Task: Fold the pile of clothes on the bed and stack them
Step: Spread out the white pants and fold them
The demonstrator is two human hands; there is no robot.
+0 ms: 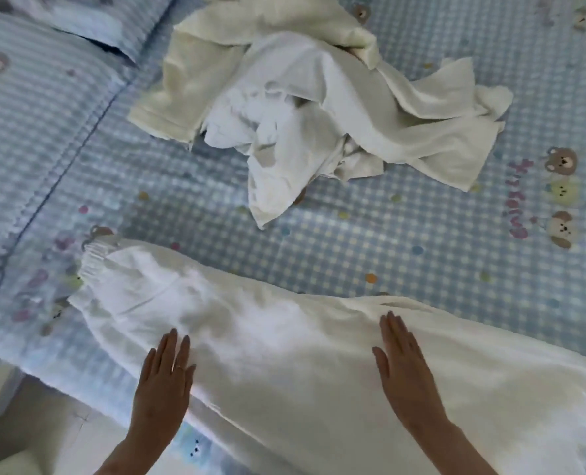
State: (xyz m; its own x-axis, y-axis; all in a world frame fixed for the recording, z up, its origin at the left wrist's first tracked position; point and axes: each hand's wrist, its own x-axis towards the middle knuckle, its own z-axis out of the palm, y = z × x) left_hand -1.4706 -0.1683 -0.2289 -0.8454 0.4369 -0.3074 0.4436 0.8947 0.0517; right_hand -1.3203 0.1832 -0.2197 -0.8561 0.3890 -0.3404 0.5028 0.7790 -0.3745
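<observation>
White trousers with an elastic waistband at the left lie flat along the near edge of the bed. My left hand presses flat on them near the waist end, fingers straight, a ring on one finger. My right hand presses flat on them further right, fingers straight and together. Beyond them, in the middle of the bed, sits a loose pile of cream and white clothes, crumpled and unfolded.
The bed sheet is blue checked with bear prints and coloured dots. A matching pillow lies at the left. The bed's near edge runs diagonally at lower left, with pale floor below it.
</observation>
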